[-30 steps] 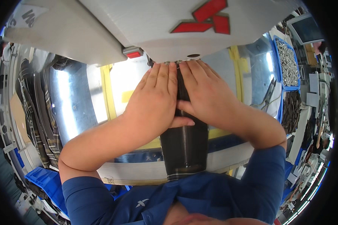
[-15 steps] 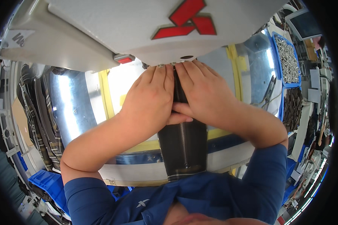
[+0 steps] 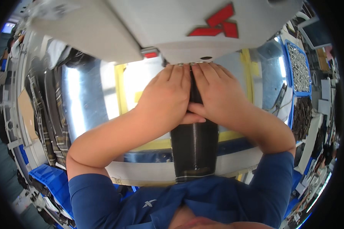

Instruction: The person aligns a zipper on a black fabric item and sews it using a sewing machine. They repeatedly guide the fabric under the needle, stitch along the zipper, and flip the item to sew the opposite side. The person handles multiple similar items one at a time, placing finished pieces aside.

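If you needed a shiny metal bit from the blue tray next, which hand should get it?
Probably the right hand: the blue tray of metal pieces is on its side. The left hand would likely have to reach past the right one. Both lie on the dark zippered cloth.

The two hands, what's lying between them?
In the head view, a narrow stretch of dark fabric with a metal zipper shows between the left hand and right hand; both thumbs lie across it.

Cloth (image 3: pixel 182 149) is black; zip (image 3: pixel 195 145) silvery; fabric pile (image 3: pixel 61 141) partly plaid.
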Demonstrator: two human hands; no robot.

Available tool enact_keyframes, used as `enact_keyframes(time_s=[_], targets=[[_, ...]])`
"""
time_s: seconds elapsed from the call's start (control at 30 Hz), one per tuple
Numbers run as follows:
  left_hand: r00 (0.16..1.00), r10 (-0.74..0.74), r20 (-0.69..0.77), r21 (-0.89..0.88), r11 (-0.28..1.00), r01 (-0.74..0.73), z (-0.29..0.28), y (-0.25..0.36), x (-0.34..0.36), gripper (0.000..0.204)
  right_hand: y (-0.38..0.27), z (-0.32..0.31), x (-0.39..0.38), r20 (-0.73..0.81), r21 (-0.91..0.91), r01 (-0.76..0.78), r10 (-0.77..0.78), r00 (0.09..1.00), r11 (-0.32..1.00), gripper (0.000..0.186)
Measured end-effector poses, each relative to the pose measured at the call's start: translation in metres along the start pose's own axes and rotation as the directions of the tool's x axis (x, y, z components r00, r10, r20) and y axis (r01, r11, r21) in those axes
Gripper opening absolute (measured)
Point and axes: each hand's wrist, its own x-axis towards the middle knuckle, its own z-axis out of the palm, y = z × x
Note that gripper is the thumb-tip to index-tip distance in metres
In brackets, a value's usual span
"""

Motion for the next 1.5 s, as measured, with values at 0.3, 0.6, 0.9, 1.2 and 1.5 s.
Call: enact_keyframes(time_s=[0.3, 0.6, 0.9, 1.2, 1.5], targets=[[0.835, -0.493, 0.244, 0.198, 0.868, 0.455, -0.075, -0.038, -0.013, 0.051, -0.002, -0.005, 0.002, -0.009, -0.081, 0.024, -0.024, 1.000, 0.996, 0.093], [0.671, -0.596, -0.441, 0.223, 0.651, 0.725, -0.112, -0.199, -0.098, 0.024, 0.001, 0.005, 0.002, -0.117, -0.054, 0.040, -0.046, 0.992, 0.998, 0.088], [0.687, 0.022, -0.727, 0.254, 0.937, 0.239, -0.098, -0.021, -0.111, 0.006, -0.002, -0.012, -0.005, -0.005, 0.620, -0.058, 0.078, 0.997, 0.782, 0.067], [0.933, 0.217, -0.286, -0.158, 0.950, -0.270, -0.051, 0.038, -0.056, 0.051, 0.013, -0.019, -0.004, 0.365, 0.865, -0.375, 0.095, 0.926, 0.334, 0.043], [0.904, -0.371, -0.212, -0.588, 0.787, 0.185, -0.019, 0.008, -0.012, 0.038, 0.011, -0.033, -0.011, 0.123, 0.836, -0.274, 0.325, 0.938, 0.475, 0.028]])
